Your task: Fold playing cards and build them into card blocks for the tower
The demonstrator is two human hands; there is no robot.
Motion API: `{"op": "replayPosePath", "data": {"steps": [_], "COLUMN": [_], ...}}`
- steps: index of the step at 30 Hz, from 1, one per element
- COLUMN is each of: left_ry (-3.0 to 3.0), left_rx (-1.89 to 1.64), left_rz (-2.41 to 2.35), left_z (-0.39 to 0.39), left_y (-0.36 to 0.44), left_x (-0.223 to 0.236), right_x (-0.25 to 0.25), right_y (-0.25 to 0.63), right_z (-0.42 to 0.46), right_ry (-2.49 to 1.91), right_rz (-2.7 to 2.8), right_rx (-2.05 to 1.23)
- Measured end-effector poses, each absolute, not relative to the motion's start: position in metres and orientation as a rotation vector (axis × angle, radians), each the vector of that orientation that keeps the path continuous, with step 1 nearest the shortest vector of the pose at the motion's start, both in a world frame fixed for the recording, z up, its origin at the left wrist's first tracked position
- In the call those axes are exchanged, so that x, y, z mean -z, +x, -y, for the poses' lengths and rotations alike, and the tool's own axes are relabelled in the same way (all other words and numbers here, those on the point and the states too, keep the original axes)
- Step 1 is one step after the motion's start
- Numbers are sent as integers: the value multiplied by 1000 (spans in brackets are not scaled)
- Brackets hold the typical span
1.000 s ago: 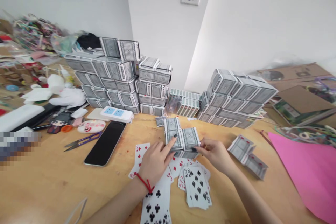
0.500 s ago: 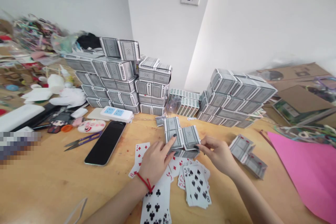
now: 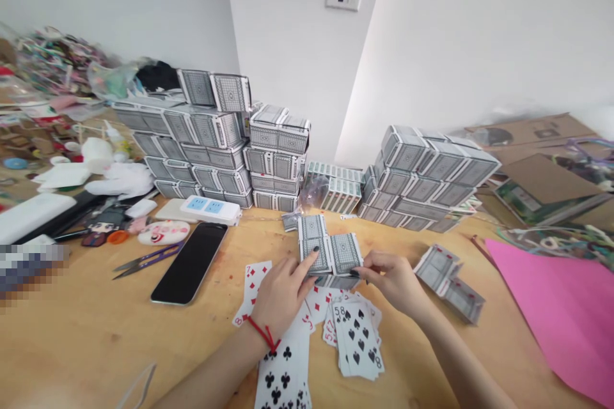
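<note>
A small block of folded playing cards [image 3: 344, 252], grey patterned backs outward, sits on the table between my hands. My left hand [image 3: 283, 287], with a red cord at the wrist, grips it from the left: the index finger lies on its top and the thumb presses its front. At its right front corner my right hand [image 3: 391, 278] pinches the edge between thumb and forefinger. Below lie loose face-up cards: an eight of spades [image 3: 357, 342] atop one pile, club cards [image 3: 283, 370] and diamond cards [image 3: 256, 281]. My left forearm crosses part of the club cards.
Stacked card-block walls stand behind at left [image 3: 201, 156], centre [image 3: 278, 160] and right [image 3: 426, 179]. A phone [image 3: 189, 265], scissors [image 3: 146, 259] and a power strip [image 3: 211, 209] lie left. Right are a folded card piece [image 3: 451, 284] and pink paper [image 3: 551, 307].
The whole view has shifted slightly, so things appear a little further left. Both hands keep the same hold on the card block.
</note>
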State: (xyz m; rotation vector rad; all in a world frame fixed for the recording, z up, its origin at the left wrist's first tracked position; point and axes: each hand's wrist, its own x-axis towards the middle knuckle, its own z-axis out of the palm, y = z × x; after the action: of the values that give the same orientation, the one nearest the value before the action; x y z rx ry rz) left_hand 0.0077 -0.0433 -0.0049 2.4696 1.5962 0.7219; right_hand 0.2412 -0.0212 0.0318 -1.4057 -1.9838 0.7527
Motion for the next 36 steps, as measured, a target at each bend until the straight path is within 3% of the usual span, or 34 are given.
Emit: {"op": "replayPosePath", "data": {"steps": [10,19,30,36], "left_ry": [2440,2449,2480,2460], "left_rx": [-755,-753,-712,-726], "left_rz": [-1555,-1543,-1529,-1518], "left_z": [41,38,37,38], "left_y": [8,6,5,5], "left_x": [9,8,5,5], "right_x": [-23,-21,-24,-25], "right_y": [237,237,249,254], "right_z": [24,25,22,22], "right_ry": [-1465,-1372,-1305,-1305], "right_rz": [1827,1822,1600,1657], "right_rx": [-958,-915,-1436,-1335]}}
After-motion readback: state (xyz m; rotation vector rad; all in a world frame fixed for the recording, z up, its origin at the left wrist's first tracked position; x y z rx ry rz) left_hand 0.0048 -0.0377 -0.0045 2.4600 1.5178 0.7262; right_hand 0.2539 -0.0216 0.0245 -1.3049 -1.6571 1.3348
